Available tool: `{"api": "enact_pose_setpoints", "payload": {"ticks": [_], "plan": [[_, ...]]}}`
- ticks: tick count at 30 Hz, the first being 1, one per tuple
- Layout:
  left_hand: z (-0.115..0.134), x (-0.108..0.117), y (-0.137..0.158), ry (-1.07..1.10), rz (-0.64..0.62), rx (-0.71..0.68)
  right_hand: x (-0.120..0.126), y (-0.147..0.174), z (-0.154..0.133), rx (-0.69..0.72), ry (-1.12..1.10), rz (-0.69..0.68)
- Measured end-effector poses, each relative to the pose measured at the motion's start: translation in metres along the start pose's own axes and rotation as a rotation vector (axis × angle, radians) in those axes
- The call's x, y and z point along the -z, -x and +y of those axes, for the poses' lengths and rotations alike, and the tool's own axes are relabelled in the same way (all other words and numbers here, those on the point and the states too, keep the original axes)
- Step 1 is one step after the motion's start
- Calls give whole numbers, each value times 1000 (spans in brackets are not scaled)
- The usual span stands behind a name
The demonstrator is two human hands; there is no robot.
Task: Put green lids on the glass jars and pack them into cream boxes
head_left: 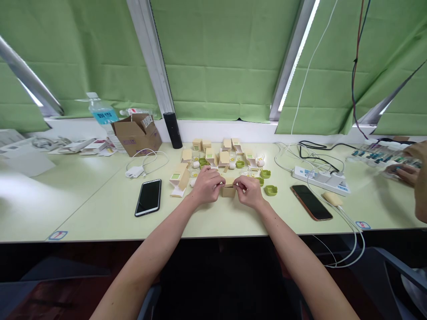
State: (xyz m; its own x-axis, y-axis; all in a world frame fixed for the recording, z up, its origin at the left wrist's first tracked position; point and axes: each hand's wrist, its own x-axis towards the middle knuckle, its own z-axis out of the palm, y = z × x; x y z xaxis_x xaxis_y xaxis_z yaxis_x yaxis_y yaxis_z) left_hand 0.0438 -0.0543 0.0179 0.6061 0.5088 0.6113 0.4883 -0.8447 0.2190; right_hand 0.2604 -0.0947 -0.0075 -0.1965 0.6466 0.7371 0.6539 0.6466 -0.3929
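Observation:
A small tan cardboard box [228, 192] stands on the table between my two hands. My left hand [207, 185] pinches its upper left edge with thumb and fingertips. At the upper right edge, my right hand [249, 191] is closed in a similar pinch. Behind them are several small tan boxes, among them a box with a green label [179, 177] lying tilted near my left hand. Several small green cup-like pieces lie around, such as a green piece [271, 190] to the right of my right hand. Small white rolls and clear plastic bits lie among the boxes, partly hidden.
A phone [148, 197] lies left and another phone [312, 202] right. Beyond that are a power strip [320, 179] and cables. A brown carton [137, 135], a water bottle [102, 113] and a black cylinder [172, 130] stand behind. Another person's hand [403, 173] is at far right.

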Motion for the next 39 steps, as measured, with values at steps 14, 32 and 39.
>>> {"api": "enact_pose_setpoints", "payload": {"ticks": [14,32,39], "plan": [[-2,-1,1,19,4,-14,1,0,1,6,-9,-13],[-2,0,3,48,-67,-13,1,2,0,-29,-18,-51],[0,-4,1,2,16,62,6,2,-2,-128,-166,-61]]}}
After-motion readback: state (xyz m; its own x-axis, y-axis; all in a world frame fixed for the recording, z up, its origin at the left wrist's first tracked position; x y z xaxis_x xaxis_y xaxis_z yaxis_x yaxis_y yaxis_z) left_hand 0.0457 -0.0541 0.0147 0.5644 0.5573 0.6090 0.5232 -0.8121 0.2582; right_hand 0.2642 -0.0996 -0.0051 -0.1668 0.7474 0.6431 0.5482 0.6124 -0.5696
